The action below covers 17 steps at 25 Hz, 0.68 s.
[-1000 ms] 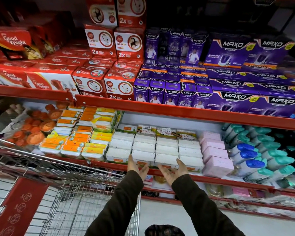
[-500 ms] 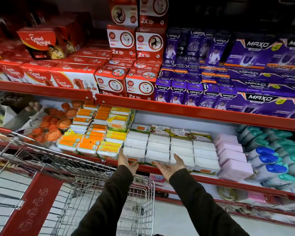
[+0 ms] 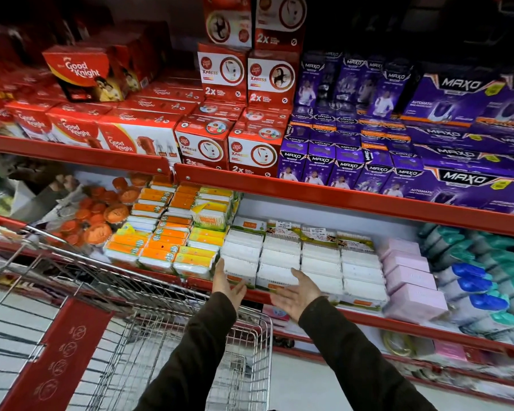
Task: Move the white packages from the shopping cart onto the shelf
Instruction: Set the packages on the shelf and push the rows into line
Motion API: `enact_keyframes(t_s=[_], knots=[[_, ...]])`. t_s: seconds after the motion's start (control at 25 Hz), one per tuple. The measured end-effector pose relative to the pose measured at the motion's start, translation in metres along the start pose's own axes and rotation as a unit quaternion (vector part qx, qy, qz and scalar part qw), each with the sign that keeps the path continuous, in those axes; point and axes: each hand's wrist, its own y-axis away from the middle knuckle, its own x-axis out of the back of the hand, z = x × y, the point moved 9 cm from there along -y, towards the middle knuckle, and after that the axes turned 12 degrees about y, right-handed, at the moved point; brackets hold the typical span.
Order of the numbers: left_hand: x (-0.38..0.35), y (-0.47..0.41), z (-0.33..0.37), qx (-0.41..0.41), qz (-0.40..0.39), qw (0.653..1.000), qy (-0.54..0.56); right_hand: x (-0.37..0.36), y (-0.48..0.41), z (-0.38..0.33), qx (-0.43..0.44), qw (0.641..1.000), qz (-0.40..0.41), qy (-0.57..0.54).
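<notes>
Both my hands have come back off the front row since a moment ago, and my view has swung right. My left hand [image 3: 227,284] hangs open with its fingertips just touching the front corner of the white packages [image 3: 301,262]; my right hand [image 3: 298,293] is spread palm-up just short of them, holding nothing. I judge the placing step finished for this batch: the packages lie in neat rows beyond my fingers, front ones flush with the red shelf lip [image 3: 368,320]. Next I should drop both hands down and left into the shopping cart [image 3: 149,345], though I cannot see whether any white packs remain in it. Above my hands the upper shelf edge [image 3: 339,197] leaves fair headroom. Orange packs [image 3: 161,247] crowd my left hand's outer side, pink boxes [image 3: 410,280] lie beyond my right. The cart rim sits directly under my wrists.
</notes>
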Motion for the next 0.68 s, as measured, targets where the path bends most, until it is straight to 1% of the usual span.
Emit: enact_keyframes(t_s=[0.04, 0.08, 0.12, 0.16, 0.2, 0.24, 0.28, 0.32, 0.36, 0.44, 0.48, 0.52, 0.56, 0.68], knots=[[0.002, 0.005, 0.009, -0.062, 0.026, 0.993, -0.097, 0.004, 0.000, -0.011, 0.067, 0.986, 0.033, 0.146], [0.001, 0.014, 0.021, -0.142, 0.044, 0.963, -0.223, 0.006, 0.005, -0.029, 0.174, 0.939, 0.078, 0.287], [-0.009, 0.023, 0.032, -0.236, 0.037, 0.906, -0.350, 0.003, 0.016, -0.049, 0.288, 0.855, 0.129, 0.412], [-0.025, 0.030, 0.038, -0.322, 0.007, 0.829, -0.458, -0.003, 0.027, -0.064, 0.376, 0.755, 0.172, 0.509], [-0.042, 0.028, 0.035, -0.370, -0.028, 0.751, -0.545, -0.007, 0.030, -0.073, 0.422, 0.664, 0.203, 0.582], [-0.056, 0.020, 0.028, -0.389, -0.057, 0.680, -0.620, -0.008, 0.024, -0.080, 0.429, 0.592, 0.231, 0.642], [-0.067, 0.006, 0.020, -0.385, -0.075, 0.614, -0.685, -0.005, 0.012, -0.084, 0.405, 0.543, 0.248, 0.692], [-0.074, -0.010, 0.014, -0.372, -0.081, 0.561, -0.735, 0.000, -0.002, -0.085, 0.370, 0.519, 0.248, 0.730], [-0.077, -0.021, 0.010, -0.362, -0.080, 0.521, -0.769, 0.004, -0.015, -0.082, 0.335, 0.502, 0.238, 0.761], [-0.076, -0.037, -0.001, -0.362, -0.075, 0.464, -0.805, 0.015, -0.033, -0.071, 0.298, 0.479, 0.223, 0.795], [-0.074, -0.042, -0.006, -0.369, -0.071, 0.442, -0.814, 0.020, -0.040, -0.065, 0.291, 0.475, 0.217, 0.801], [-0.070, -0.047, -0.009, -0.376, -0.064, 0.429, -0.819, 0.024, -0.046, -0.060, 0.286, 0.478, 0.213, 0.803], [-0.067, -0.050, -0.010, -0.386, -0.058, 0.422, -0.818, 0.026, -0.050, -0.058, 0.286, 0.485, 0.213, 0.799], [-0.068, -0.048, -0.008, -0.395, -0.043, 0.419, -0.817, 0.026, -0.050, -0.059, 0.299, 0.494, 0.207, 0.790]])
